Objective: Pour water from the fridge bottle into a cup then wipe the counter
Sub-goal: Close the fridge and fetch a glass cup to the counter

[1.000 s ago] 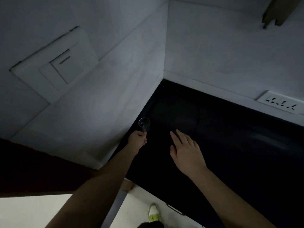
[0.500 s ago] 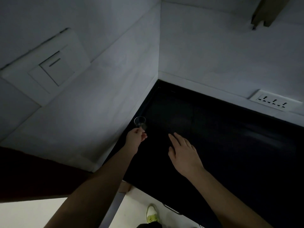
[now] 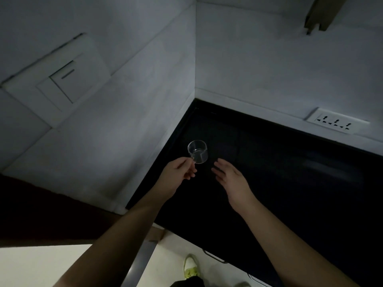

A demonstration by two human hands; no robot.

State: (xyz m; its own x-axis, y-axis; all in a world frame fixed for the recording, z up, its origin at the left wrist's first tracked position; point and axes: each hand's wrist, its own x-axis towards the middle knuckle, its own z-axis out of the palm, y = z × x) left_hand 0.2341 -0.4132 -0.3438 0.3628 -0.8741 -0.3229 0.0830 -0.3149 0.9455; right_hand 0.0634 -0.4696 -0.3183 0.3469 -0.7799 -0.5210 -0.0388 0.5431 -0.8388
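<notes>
Cup [image 3: 197, 151] over counter [image 3: 290, 183], near corner

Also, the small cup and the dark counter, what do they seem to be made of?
The cup, pinched by the left hand, looks like clear glass or perhaps clear plastic: the dark counter shows through its wall and its rim catches light. The counter looks like polished black stone or laminate, judging by faint soft reflections; the dim light leaves this open.

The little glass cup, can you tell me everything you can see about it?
The glass cup is small, round and see-through, with a side handle. It stands upright over the black counter, near the wall corner. The left hand pinches its handle. It is too dark to tell if water is inside.
</notes>
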